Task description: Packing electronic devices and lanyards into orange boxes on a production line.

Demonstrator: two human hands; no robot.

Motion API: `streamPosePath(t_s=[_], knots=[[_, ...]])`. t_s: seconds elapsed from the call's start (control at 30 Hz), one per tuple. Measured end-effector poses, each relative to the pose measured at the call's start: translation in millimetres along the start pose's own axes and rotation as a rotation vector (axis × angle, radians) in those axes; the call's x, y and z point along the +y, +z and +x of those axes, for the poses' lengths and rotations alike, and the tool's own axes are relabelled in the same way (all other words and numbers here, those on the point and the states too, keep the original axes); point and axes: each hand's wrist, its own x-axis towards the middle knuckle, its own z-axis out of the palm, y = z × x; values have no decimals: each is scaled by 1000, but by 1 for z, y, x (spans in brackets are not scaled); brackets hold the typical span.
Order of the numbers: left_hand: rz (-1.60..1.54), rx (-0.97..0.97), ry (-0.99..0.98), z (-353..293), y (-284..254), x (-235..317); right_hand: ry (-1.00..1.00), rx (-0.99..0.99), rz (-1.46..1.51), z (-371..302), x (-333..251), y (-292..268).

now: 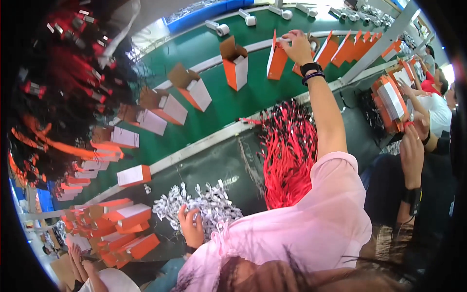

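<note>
My right hand point(297, 46) reaches far across to the green conveyor belt, its fingers bent together at the top of an upright orange box point(277, 64). A small whitish bit shows at the fingertips; what they hold is too small to make out. Close to my body, my left hand point(191, 228) is at the edge of a heap of white cables point(221, 202), fingers curled but apart, with no held item visible. A bundle of red and black straps point(287, 160) lies between my arms on the dark work surface.
Open orange-and-white boxes point(235, 65) line the green belt point(214, 124). White handheld devices point(219, 27) lie along its far side. Stacked boxes point(131, 219) stand at left, below hanging black and red cords point(63, 92). A metal post point(379, 46) rises at right, where co-workers point(440, 109) handle boxes.
</note>
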Motion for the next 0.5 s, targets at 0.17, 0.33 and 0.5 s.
streamPosePath(t_s=[0.17,0.33,0.5], knots=[[-14,19,57,-13,-3,-5,-28,-730,374,-42,-51,-54],[-148,-23,119,-22,-2,1,-166,-907,348,-104,-140,-162],[-234,-68,207,-36,-9,4,-350,-671,-58,-214,-198,-210]])
